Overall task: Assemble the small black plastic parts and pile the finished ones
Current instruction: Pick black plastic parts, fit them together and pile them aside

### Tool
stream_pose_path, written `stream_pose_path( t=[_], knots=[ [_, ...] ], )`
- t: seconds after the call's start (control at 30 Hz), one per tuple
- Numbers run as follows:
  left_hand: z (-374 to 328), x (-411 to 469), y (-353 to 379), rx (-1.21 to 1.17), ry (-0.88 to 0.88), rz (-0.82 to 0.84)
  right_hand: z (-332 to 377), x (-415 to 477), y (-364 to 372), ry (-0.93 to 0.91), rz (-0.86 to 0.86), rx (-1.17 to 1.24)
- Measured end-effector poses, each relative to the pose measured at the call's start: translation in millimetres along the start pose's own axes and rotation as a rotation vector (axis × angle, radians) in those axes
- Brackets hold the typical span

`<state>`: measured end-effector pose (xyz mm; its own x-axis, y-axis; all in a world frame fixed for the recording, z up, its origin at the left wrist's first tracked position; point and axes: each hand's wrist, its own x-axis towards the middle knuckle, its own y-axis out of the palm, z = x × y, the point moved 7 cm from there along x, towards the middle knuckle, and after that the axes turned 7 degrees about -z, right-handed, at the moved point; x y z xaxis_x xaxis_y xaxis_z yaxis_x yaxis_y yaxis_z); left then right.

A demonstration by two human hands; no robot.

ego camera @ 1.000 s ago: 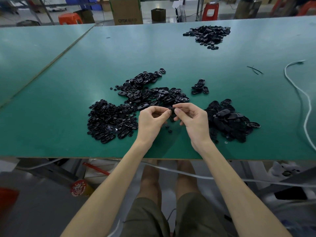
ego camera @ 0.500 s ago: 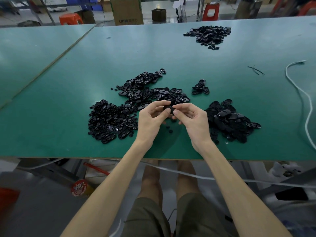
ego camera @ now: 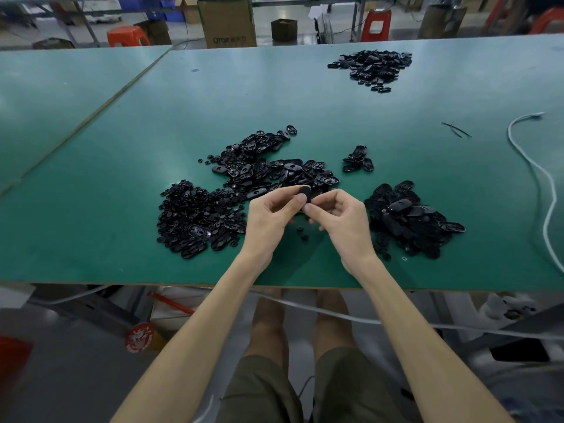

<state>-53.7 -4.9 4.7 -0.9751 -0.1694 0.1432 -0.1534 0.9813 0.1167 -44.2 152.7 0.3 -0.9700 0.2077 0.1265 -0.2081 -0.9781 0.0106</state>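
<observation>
1. Grip: the left hand (ego camera: 268,218) and the right hand (ego camera: 341,221) meet fingertip to fingertip above the near middle of the green bench (ego camera: 122,239). Both pinch one small black oval part (ego camera: 305,191) between them.
2. Compared with a second ago, the part is turned. Then it showed only as a thin edge between the fingertips; now its flat face pokes up above the left thumb, at 12 o'clock of the hands.
3. Both hands have stayed in the same spot, fingers curled, backs toward the camera.
4. The piles lie unchanged:
   - a heap of small pieces (ego camera: 195,218) at 9 o'clock of the hands
   - a spread of oval shells (ego camera: 274,166) at 11 o'clock
   - a dark pile (ego camera: 409,218) at 3 o'clock
   - a little cluster (ego camera: 358,160) at 1 o'clock
   - a far pile (ego camera: 372,67) well apart, also toward 1 o'clock
5. Two loose bits (ego camera: 302,233) lie on the bench just beneath the hands.
6. A white cable (ego camera: 546,178) curves along the bench's right side, at 3 o'clock.
</observation>
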Motion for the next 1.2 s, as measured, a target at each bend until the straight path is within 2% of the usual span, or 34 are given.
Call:
stream_pose_path(
  t=[0.2,0.5,0.97,1.2],
  knots=[
    [-2.8,0.0,-0.6,0.052,0.033,0.006,-0.2,1.9,-2.3,-0.025,-0.029,0.012],
    [-3.4,-1.6,6.4,0.117,0.067,0.101,-2.4,3.3,-4.2,-0.030,-0.050,0.032],
    [-5.6,-2.7,4.3,0.012,0.036,0.076,-0.1,1.1,-3.2,-0.025,-0.023,0.036],
    [-3.9,-1.3,2.9,0.059,0.044,0.058,2.0,1.2,-2.7,-0.019,-0.013,0.041]
  ],
)
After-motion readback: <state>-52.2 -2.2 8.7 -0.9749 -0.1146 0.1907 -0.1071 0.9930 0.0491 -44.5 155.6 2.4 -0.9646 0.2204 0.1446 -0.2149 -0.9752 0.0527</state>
